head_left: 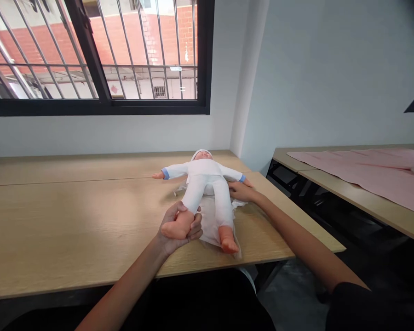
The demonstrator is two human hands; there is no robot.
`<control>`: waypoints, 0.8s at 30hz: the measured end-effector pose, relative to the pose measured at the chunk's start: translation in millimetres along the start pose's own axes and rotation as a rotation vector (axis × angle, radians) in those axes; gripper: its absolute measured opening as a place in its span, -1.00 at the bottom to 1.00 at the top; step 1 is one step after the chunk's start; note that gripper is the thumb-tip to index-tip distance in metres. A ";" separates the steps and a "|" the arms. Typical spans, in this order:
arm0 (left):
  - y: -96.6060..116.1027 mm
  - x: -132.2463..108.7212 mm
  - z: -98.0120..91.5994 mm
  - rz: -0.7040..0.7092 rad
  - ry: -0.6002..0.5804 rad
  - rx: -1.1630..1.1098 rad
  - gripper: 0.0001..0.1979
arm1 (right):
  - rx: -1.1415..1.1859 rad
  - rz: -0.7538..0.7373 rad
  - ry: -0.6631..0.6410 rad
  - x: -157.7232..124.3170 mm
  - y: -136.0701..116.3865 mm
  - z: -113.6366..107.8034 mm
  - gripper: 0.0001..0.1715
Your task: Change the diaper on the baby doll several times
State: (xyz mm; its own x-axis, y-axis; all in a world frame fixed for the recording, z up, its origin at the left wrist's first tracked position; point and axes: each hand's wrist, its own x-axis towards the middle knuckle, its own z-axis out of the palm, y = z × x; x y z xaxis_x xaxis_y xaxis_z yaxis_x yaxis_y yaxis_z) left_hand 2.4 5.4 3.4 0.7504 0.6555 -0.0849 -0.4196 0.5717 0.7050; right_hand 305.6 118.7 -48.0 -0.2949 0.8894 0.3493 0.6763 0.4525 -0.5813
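A baby doll (205,172) in a white suit with blue cuffs lies on its back, head toward the wall and arms spread. Beneath its hips and legs is a thin white diaper (209,220), spread out toward the table's front edge. My left hand (182,225) is wrapped round the doll's lower leg, just above the foot on the left side. By the doll's hip on the right, my right hand (241,191) reaches to the diaper's edge; its fingertips are partly hidden there, so I cannot tell whether they grip it.
The wooden table (72,220) runs up to the wall below a barred window (148,50). Across a gap on the right stands a second table (313,177) with a pink sheet (372,170) over it.
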 end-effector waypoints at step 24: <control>-8.9 -2.6 -9.2 0.047 0.046 -0.071 -0.79 | -0.198 -0.021 0.044 25.6 31.5 34.8 -0.88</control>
State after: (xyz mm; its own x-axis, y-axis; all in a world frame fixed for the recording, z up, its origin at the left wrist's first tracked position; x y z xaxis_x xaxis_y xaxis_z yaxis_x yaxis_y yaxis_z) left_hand -0.5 3.1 -9.1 0.7053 0.7036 -0.0867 -0.4902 0.5723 0.6574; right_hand 295.9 157.9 -82.9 -0.2835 0.8744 0.3938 0.7912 0.4453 -0.4193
